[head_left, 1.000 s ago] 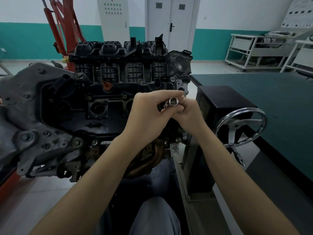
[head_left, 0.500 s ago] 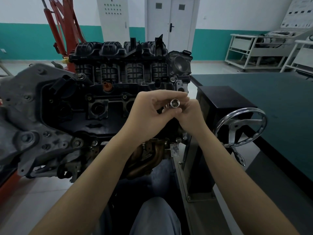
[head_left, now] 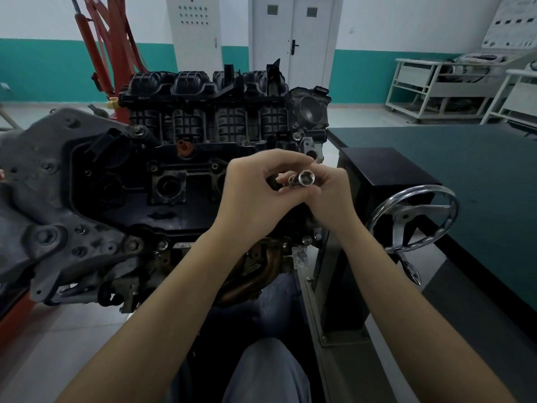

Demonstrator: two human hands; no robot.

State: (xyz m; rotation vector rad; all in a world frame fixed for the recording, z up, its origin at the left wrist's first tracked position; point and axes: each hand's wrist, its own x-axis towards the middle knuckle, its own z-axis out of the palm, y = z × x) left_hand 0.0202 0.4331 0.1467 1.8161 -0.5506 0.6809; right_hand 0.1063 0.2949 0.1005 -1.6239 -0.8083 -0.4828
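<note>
White walls with a teal lower band, a pale double door [head_left: 290, 39] and a red hoist [head_left: 110, 39] stand at the back of a workshop. In the middle ground a dark engine [head_left: 174, 175] sits on its stand, with a chrome handwheel [head_left: 412, 219] to its right and a dark green surface [head_left: 479, 170] beyond that. Both hands are raised in front of the engine's right end, close together and touching, and between them they hold a small chrome socket [head_left: 306, 178]. The socket is in the air, clear of the engine and of the surface, with its open, toothed end turned toward the camera. A second chrome piece sits just behind it on its left side; whether the two are joined cannot be told. The left hand [head_left: 252, 193] is partly closed: its forefinger arches over the top of the socket, and its thumb tip presses against the chrome from the left. The right hand [head_left: 331, 199] is curled in from the right, its fingers bent around the socket's far side and underside, its knuckles facing up. Neither hand touches the engine or the handwheel. Both forearms reach up from the bottom of the view, above the person's grey trouser leg [head_left: 261, 373].
</note>
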